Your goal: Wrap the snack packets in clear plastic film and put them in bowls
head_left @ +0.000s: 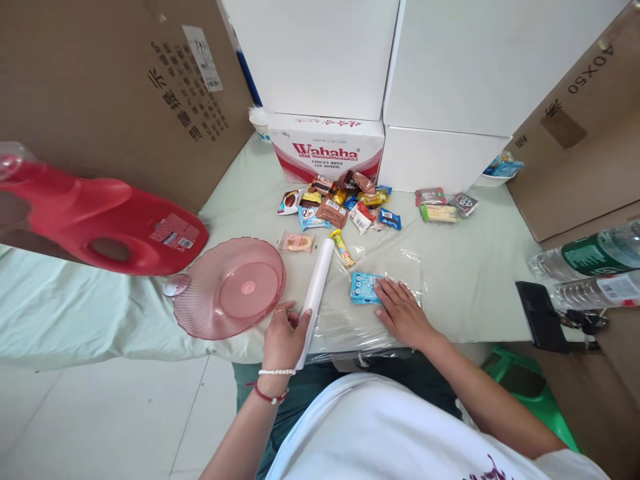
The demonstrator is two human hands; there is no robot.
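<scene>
A white roll of plastic wrap lies slanted at the table's front edge, a clear sheet drawn out to its right. My left hand is at the roll's lower left side, fingers curled and thumb resting against it. Flat and spread, my right hand presses on the sheet and covers the right end of a small stack of blue packets. Just above the packets is a yellow snack stick. A pink wrapped snack sits left of the roll's top.
A pink ribbed plate and a red jug stand left. Behind is a pile of wrapped snacks before a Wahaha box. Further right are several snacks, water bottles and a black phone.
</scene>
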